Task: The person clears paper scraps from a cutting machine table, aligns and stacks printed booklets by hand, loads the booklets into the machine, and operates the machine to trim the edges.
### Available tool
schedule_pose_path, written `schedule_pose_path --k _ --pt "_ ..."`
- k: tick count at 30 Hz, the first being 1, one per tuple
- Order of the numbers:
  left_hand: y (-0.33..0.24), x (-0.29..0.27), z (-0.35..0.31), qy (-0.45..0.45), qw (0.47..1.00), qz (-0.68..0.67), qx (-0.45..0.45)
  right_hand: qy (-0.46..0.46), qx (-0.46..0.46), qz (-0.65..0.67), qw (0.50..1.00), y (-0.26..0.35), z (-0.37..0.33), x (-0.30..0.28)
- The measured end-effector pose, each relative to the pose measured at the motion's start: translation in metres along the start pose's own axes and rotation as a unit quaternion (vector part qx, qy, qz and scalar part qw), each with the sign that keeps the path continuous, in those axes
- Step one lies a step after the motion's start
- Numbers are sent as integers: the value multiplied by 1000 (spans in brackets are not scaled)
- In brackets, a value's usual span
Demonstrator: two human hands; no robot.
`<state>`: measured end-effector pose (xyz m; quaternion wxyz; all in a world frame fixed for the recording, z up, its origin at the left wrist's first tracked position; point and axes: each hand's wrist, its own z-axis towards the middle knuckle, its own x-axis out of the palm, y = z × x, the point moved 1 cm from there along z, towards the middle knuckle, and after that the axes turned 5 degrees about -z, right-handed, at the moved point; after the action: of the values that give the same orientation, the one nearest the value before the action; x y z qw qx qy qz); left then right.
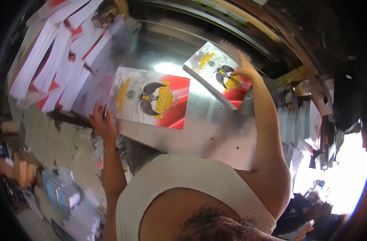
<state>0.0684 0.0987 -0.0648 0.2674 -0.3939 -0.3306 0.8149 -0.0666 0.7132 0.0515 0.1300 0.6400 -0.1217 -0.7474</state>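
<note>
A book (pixel 149 98) with a grey, white and red cover and a dark winged emblem lies flat on the metal table (pixel 227 132) in front of me. Beside its near left corner is my left hand (pixel 104 122), fingers apart; I cannot tell whether they touch the edge. To the right, a thick stack of books (pixel 209 64) with the same cover sits at a slant. My right hand (pixel 245 69) reaches over the right edge of that stack, thumb and fingers spread on or just above the top cover. Neither hand is closed around anything.
Piles of bound white pages with red covers (pixel 43 60) fan out at the far left. A metal machine frame (pixel 267 28) borders the table's far side. More stacked books (pixel 299 124) stand at the right; bundles of paper (pixel 67 197) lie low at the left.
</note>
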Motion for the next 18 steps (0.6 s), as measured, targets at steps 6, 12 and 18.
schedule_pose_path --k 6,12,18 --pt "-4 4 6 -29 999 4 24 80 -17 -62 995 -28 17 30" --pt "-12 -5 0 -26 1000 -10 2 215 148 177 949 -4 -23 18" --pt "-16 -6 3 -34 999 -31 20 133 204 243 939 33 -76 -45"
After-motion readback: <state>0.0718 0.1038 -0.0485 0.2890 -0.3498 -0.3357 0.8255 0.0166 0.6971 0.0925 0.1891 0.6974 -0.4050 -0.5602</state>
